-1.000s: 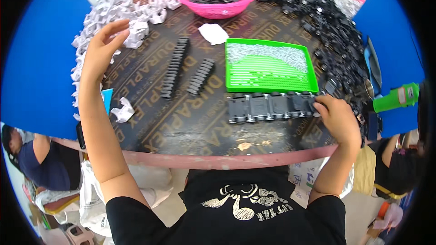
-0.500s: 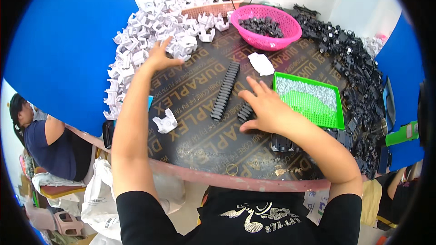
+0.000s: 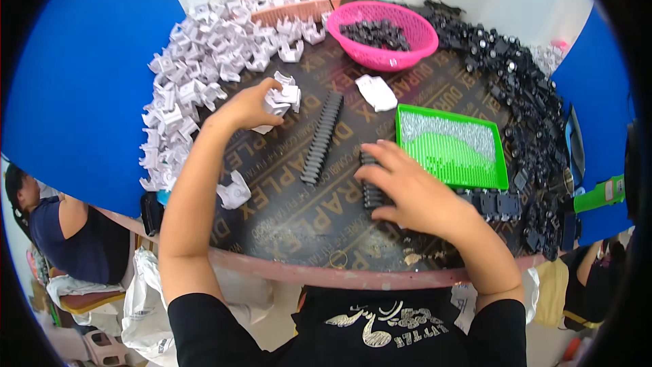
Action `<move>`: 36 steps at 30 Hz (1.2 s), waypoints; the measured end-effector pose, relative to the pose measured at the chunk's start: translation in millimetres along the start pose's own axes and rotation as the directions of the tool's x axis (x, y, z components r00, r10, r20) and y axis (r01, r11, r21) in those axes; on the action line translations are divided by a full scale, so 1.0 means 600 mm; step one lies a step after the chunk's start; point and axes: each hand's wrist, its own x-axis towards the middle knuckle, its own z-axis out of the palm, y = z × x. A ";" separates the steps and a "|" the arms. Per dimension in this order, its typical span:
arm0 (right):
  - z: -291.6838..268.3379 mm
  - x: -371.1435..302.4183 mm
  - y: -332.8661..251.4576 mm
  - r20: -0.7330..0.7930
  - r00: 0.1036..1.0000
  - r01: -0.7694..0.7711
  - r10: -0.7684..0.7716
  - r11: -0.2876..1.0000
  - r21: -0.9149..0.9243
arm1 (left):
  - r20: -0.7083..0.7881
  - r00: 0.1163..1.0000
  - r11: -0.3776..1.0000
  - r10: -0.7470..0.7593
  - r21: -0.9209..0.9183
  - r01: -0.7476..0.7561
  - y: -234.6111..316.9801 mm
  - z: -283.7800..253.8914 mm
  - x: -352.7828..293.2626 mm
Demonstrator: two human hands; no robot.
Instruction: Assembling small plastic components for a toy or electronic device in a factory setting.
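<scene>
At the near edge of the white pile, my left hand (image 3: 255, 105) curls its fingers around a few white plastic parts (image 3: 284, 98), clip-like pieces with notched sides. A single white part (image 3: 234, 190) lies nearer to me, beside my left forearm. My right hand (image 3: 407, 190) hovers low with fingers spread and curved over a short row of black plastic parts (image 3: 371, 187), partly hidden by that hand; whether it touches them is unclear. Between my hands stands a longer row of black parts (image 3: 322, 138), pressed side by side.
A large heap of white parts (image 3: 197, 61) fills the left side, with a peach basket (image 3: 299, 10) behind. A pink basket (image 3: 380, 58) holds black parts. A green tray (image 3: 451, 139) carries small metal pins. Black parts (image 3: 523, 109) line the right edge. A white crumpled piece (image 3: 375, 93) lies centrally.
My left hand has drawn back from the pile toward me and closed around white parts. My right hand has come nearer, lower over the short black row. The whole view has shifted slightly.
</scene>
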 end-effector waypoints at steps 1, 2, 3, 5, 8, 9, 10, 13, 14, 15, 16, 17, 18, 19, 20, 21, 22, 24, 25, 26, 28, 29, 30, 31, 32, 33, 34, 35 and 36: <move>-0.011 0.002 -0.005 -0.041 0.997 -0.056 0.060 0.996 0.076 | -0.006 1.000 1.000 0.023 -0.013 -0.023 -0.004 0.002 -0.020; -0.015 0.000 -0.005 -0.079 0.988 -0.122 0.135 0.981 0.149 | -0.008 0.998 0.998 0.056 -0.027 -0.056 0.004 0.003 -0.038; -0.010 0.000 -0.003 -0.186 0.977 -0.079 0.102 0.989 0.124 | -0.056 0.998 1.000 0.015 -0.025 -0.017 0.017 0.005 -0.059; 0.002 -0.003 -0.004 -0.146 0.984 -0.088 0.103 0.990 0.107 | 0.037 0.993 0.985 -0.108 -0.130 0.112 0.045 -0.008 -0.085; 0.033 -0.007 -0.007 -0.115 0.991 -0.058 0.060 0.998 0.020 | 0.001 0.994 0.982 -0.105 -0.156 0.104 0.050 0.004 -0.088; 0.044 -0.011 -0.011 -0.114 0.990 -0.089 0.086 0.996 -0.017 | -0.008 0.991 0.977 -0.134 -0.166 0.131 0.054 0.005 -0.083; 0.056 -0.013 -0.014 -0.115 0.988 -0.112 0.105 0.992 -0.052 | -0.019 0.985 0.971 -0.170 -0.174 0.164 0.052 0.006 -0.080; 0.071 -0.017 -0.025 -0.115 0.991 -0.094 0.075 0.982 -0.163 | -0.115 0.981 0.973 -0.158 -0.191 0.134 0.027 0.020 -0.066; 0.073 -0.019 -0.028 -0.131 0.990 -0.088 0.062 0.974 -0.208 | -0.151 0.972 0.964 -0.179 -0.225 0.143 0.025 0.020 -0.064; 0.071 -0.019 -0.029 -0.135 0.989 -0.087 0.059 0.974 -0.208 | -0.174 0.970 0.964 -0.173 -0.231 0.130 0.023 0.014 -0.063; 0.068 -0.022 -0.031 -0.105 0.993 -0.078 0.058 0.977 -0.198 | -0.174 0.969 0.965 -0.174 -0.226 0.133 0.022 0.009 -0.067; 0.064 -0.024 -0.033 -0.076 0.995 -0.070 0.057 0.980 -0.187 | -0.183 0.963 0.945 -0.198 -0.297 0.137 0.021 0.005 -0.072; 0.062 -0.026 -0.034 -0.080 0.995 -0.069 0.055 0.981 -0.182 | -0.189 0.957 0.920 -0.221 -0.366 0.140 0.018 0.001 -0.077; 0.058 -0.027 -0.035 -0.064 0.995 -0.084 0.075 0.983 -0.162 | -0.182 0.958 0.876 -0.224 -0.468 0.116 0.015 -0.002 -0.080; 0.056 -0.027 -0.035 -0.048 0.994 -0.100 0.094 0.985 -0.141 | -0.183 0.958 0.879 -0.223 -0.463 0.116 0.016 -0.001 -0.083; 0.056 -0.028 -0.033 -0.053 0.994 -0.101 0.094 0.985 -0.138 | -0.209 0.943 0.802 -0.257 -0.591 0.088 0.019 -0.001 -0.087; 0.055 -0.027 -0.030 -0.049 0.989 -0.143 0.140 0.988 -0.060 | -0.232 0.926 0.709 -0.297 -0.704 0.051 0.020 -0.003 -0.089; 0.055 -0.025 -0.027 -0.047 0.982 -0.182 0.182 0.983 0.021 | -0.220 0.930 0.673 -0.293 -0.739 0.037 -0.020 0.001 -0.084; 0.053 -0.025 -0.027 -0.071 0.980 -0.182 0.185 0.982 0.051 | -0.193 0.927 0.535 -0.321 -0.845 0.009 -0.029 0.003 -0.086; 0.052 -0.025 -0.027 -0.095 0.977 -0.182 0.189 0.980 0.081 | -0.162 0.926 0.381 -0.342 -0.924 -0.021 -0.038 0.003 -0.088; 0.054 -0.024 -0.025 -0.101 0.980 -0.167 0.174 0.983 0.071 | -0.137 0.938 0.360 -0.319 -0.933 -0.014 -0.043 0.002 -0.095; 0.055 -0.023 -0.025 -0.103 0.982 -0.156 0.161 0.986 0.057 | -0.162 0.923 0.353 -0.350 -0.935 -0.030 -0.039 0.002 -0.099; 0.055 -0.022 -0.025 -0.105 0.981 -0.156 0.161 0.986 0.059 | -0.186 0.906 0.348 -0.380 -0.936 -0.047 -0.033 0.002 -0.104; 0.054 -0.022 -0.025 -0.116 0.982 -0.143 0.149 0.988 0.057 | -0.183 0.909 0.348 -0.373 -0.936 -0.046 -0.023 0.003 -0.106; 0.054 -0.022 -0.024 -0.127 0.982 -0.131 0.137 0.990 0.055 | -0.239 0.927 0.312 -0.289 -0.939 -0.145 -0.010 0.001 -0.110; 0.054 -0.023 -0.022 -0.130 0.981 -0.140 0.146 0.989 0.054 | -0.298 0.933 0.266 -0.204 -0.934 -0.240 0.004 0.001 -0.114; 0.055 -0.025 -0.020 -0.170 0.976 -0.123 0.134 0.990 0.072 | -0.295 0.935 0.269 -0.195 -0.933 -0.239 0.019 0.002 -0.120; 0.054 -0.026 -0.018 -0.211 0.970 -0.106 0.122 0.991 0.086 | -0.345 0.937 0.241 -0.054 -0.915 -0.323 0.036 0.005 -0.125; 0.053 -0.028 -0.016 -0.219 0.967 -0.116 0.131 0.990 0.083 | -0.391 0.916 0.199 0.088 -0.894 -0.401 0.054 0.010 -0.127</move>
